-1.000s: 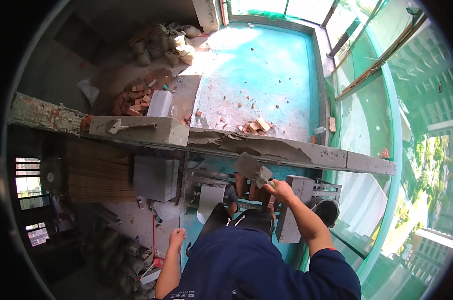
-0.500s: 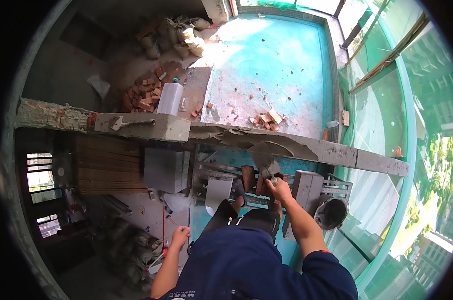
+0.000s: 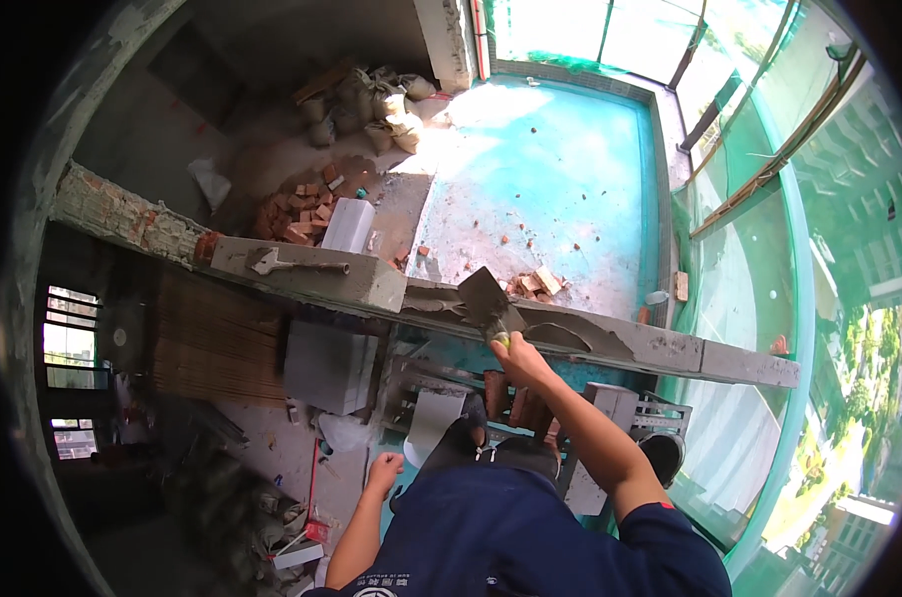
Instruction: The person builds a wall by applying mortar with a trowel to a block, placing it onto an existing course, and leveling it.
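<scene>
My right hand (image 3: 515, 360) is closed round the handle of a trowel (image 3: 485, 297). The trowel's flat grey blade is over the top of a low block wall (image 3: 660, 345), where a rough bed of grey mortar (image 3: 570, 330) lies. My left hand (image 3: 385, 472) hangs at my left side with its fingers curled in, and nothing shows in it. Left of the mortar, a grey block (image 3: 376, 286) sits on the wall. On that block lies a hand tool (image 3: 297, 264) with a long handle and a broad head.
Below me is a metal platform (image 3: 426, 373) bearing bricks (image 3: 496, 393), a pale block (image 3: 610, 403) and a dark bucket (image 3: 662, 453). Past the wall are a brick pile (image 3: 297, 214), a white block (image 3: 349, 226) and sacks (image 3: 391, 114). Green netting (image 3: 739, 259) hangs at right.
My right hand has raised the trowel from below the wall, up and leftward to over its top. The left hand stays curled at my side. My view has tilted slightly.
</scene>
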The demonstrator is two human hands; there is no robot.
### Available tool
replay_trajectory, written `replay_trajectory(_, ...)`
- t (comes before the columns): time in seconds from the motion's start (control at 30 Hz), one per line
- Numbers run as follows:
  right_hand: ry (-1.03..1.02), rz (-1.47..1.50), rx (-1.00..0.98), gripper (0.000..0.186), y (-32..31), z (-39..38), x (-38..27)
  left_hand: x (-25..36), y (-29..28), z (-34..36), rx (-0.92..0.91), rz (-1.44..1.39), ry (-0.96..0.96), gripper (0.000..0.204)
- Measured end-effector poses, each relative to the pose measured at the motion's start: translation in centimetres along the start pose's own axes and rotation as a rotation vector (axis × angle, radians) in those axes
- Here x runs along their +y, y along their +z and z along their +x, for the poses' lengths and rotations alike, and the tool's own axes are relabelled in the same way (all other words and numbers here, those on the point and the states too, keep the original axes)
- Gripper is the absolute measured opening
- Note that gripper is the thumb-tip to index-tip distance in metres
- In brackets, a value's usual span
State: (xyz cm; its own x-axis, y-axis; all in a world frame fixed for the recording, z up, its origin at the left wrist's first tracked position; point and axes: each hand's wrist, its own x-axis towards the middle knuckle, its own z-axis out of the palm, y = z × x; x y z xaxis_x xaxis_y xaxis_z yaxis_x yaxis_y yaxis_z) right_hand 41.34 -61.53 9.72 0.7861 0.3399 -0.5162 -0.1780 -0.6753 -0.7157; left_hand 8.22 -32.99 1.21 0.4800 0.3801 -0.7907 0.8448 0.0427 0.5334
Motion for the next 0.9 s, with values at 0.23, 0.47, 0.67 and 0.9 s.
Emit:
replay_trajectory(0.23,0.223,-0.102,0.203,0.051,-2.5,2.8,3.6,-3.7,-1.7,-1.7,0.063,-0.107,-0.13,0.028)
replay_trajectory(0.47,0.327,-0.192,0.367,0.05,-11.9,1.5,12.7,-5.7,-2.4,-2.3,0.123,-0.098,-0.265,0.026)
replay_trajectory(0.67,0.35,-0.265,0.597,0.048,-15.7,-0.8,17.6,-6.4,-1.7,-0.9,0.085,-0.173,-0.201,0.022)
replay_trajectory(0.9,0.587,0.544,0.153,0.036,-17.8,-9.7,8.7,-5.1,-0.1,-0.6,0.056,-0.191,-0.188,0.022)
